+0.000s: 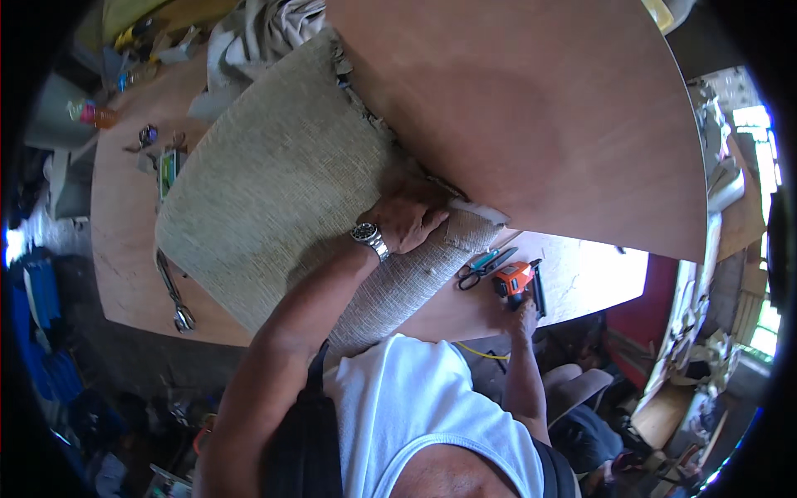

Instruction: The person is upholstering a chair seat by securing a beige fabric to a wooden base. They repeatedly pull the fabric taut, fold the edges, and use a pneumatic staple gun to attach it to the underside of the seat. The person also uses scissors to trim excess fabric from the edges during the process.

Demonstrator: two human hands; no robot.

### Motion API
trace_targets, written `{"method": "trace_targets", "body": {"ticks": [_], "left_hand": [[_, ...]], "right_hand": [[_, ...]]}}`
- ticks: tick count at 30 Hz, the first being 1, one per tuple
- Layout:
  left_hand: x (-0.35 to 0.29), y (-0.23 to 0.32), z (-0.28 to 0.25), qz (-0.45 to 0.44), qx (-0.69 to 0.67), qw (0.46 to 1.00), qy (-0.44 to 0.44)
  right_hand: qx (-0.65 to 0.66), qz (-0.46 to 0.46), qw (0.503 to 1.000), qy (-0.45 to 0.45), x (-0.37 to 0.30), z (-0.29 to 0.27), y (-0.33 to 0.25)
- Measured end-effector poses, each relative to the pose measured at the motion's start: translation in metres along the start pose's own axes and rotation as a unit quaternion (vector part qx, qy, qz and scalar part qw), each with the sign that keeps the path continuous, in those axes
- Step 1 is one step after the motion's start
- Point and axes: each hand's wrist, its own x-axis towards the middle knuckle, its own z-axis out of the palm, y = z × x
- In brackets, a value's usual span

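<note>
A large upholstered panel (274, 166) in beige woven fabric lies tilted in front of me, its far edge ragged. My left hand (411, 217), wearing a metal wristwatch, grips that edge, its fingers curled and partly in shadow. Beside the hand, a folded fabric corner (473, 231) shows white padding. My right hand (523, 314) holds an orange and black staple gun (515, 280) by its handle, low over the table's near edge. Scissors (484, 267) with dark handle loops lie just left of the staple gun, partly by the panel's corner.
A big brown board (540, 108) stretches across the far right, against the panel's ragged edge. On the wooden table (124, 274) at left lie metal pliers-like tools (176, 299) and a bottle (93, 114). Bunched grey cloth (266, 33) sits at the back. A yellow hose (481, 352) hangs near me.
</note>
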Motion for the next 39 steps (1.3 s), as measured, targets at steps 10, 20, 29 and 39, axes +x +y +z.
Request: {"method": "trace_targets", "body": {"ticks": [10, 20, 29, 39], "left_hand": [[-0.011, -0.005, 0.024, 0.024, 0.000, 0.978, 0.208], [-0.010, -0.004, 0.017, -0.002, 0.049, 0.994, 0.102], [-0.006, -0.004, 0.021, -0.002, 0.002, 0.990, 0.138], [-0.008, -0.006, 0.029, 0.015, 0.008, 0.993, 0.118]], "right_hand": [[0.062, -0.033, 0.987, -0.144, -0.060, -0.214, -0.058], [0.194, -0.249, 0.923, -0.220, -0.080, -0.329, -0.247], [0.113, -0.160, 0.948, -0.252, -0.023, -0.257, -0.344], [0.109, -0.145, 0.962, -0.205, -0.031, -0.273, -0.321]]}}
